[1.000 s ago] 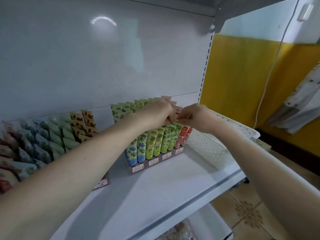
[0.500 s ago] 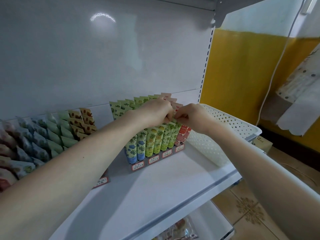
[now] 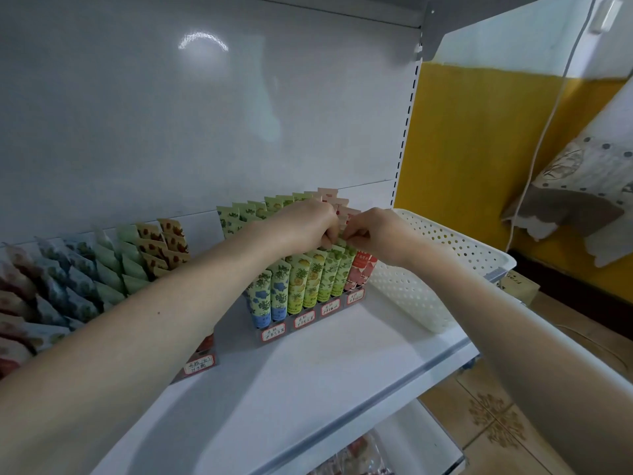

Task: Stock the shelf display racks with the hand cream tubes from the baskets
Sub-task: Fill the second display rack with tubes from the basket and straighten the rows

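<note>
The hand cream tubes point(image 3: 308, 279) stand upright in tight rows in a display rack point(image 3: 274, 334) near the back of the shelf point(image 3: 308, 389). From left to right the front ones are blue-flowered, yellow, green and pink. A strip of small handwritten labels runs along the front of the rack.

Both hands meet over the rack's right part, at the tops of the green rows. The left hand point(image 3: 305, 224) has its fingers curled down and pinching the flat upper ends of the tubes. The right hand point(image 3: 376, 231) faces it, almost touching, with its fingers pinching there too. Exactly which tube each one holds cannot be made out.

Just to the right of the rack a white perforated basket point(image 3: 445, 248) sits on the shelf, its far corner jutting past the shelf edge. What is inside it is hidden.

To the left, partly behind the left forearm, a second rack point(image 3: 198, 365) holds more tubes point(image 3: 102, 269) leaning in slanted rows, in blue, pale green and orange.

Behind everything is the shelf's plain white back panel point(image 3: 205, 114). To the right is a yellow wall point(image 3: 479, 166) with a white cable point(image 3: 548, 132) running down it. Below are patterned floor tiles point(image 3: 496, 423).
</note>
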Demonstrator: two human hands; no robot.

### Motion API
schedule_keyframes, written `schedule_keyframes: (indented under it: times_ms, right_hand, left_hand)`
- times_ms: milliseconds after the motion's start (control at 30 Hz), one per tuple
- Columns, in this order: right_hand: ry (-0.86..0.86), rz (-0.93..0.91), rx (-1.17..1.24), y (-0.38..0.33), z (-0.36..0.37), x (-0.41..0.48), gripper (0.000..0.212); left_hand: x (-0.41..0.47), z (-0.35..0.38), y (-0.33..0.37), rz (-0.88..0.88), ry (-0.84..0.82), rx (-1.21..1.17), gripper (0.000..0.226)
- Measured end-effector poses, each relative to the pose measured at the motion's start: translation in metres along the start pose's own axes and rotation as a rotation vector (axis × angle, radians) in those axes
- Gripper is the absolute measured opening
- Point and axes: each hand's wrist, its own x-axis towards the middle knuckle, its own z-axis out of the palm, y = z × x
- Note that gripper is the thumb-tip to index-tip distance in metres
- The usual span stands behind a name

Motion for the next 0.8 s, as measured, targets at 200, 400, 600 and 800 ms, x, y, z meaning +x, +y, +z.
schedule_keyframes:
  times_ms: [200, 400, 600, 800]
  right_hand:
    - [-0.009, 0.014, 0.013, -0.001, -0.002, -0.001, 0.022]
    - [-0.006, 0.015, 0.023, 0.001, -0.004, 0.000, 0.018]
    - [0.031, 0.038, -0.005, 0.001, -0.016, 0.012, 0.019]
    - [-0.063, 0.048, -0.058, -0.006, -0.013, 0.024, 0.021]
  left_hand:
    - [0.001, 0.000, -0.003, -0.007, -0.019, -0.023, 0.019]
    - [-0.003, -0.007, -0.003, -0.015, 0.005, -0.078, 0.018]
    - [-0.004, -0.021, -0.013, -0.081, 0.211, -0.082, 0.021]
    - [0.004, -0.012, -0.016, -0.031, 0.078, -0.001, 0.023]
